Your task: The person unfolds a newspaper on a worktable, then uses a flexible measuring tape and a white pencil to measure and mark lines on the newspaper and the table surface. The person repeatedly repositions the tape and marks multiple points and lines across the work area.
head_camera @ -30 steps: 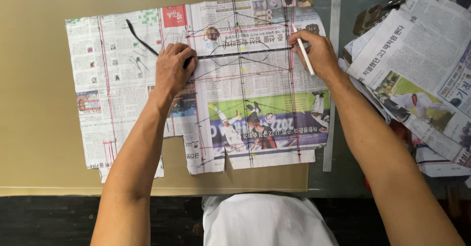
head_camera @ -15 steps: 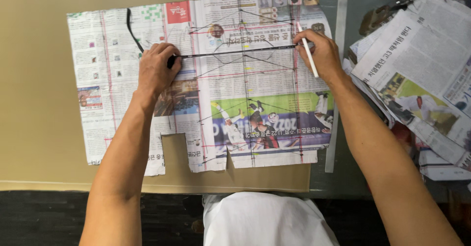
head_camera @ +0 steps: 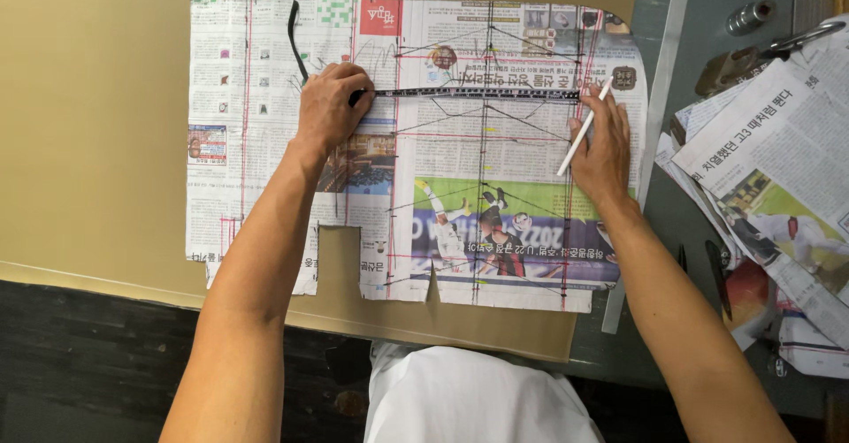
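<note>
Black measuring tape (head_camera: 478, 93) stretched flat left to right across far half of cut newspaper sheet (head_camera: 265, 125) marked with red and black lines. Left hand (head_camera: 329, 107) clenched, pinning tape's left end to paper. Right hand (head_camera: 603, 138) presses tape's right end while gripping white pencil (head_camera: 584, 127). Newspaper lies on tan sheet (head_camera: 88, 125) covering surface. Metal ruler (head_camera: 663, 80) just right of paper. Loose newspapers (head_camera: 778, 160) piled far right.

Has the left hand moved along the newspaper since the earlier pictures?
Yes. The left hand slid leftward along the newspaper pattern, nearer its left edge, stretching the measuring tape.
</note>
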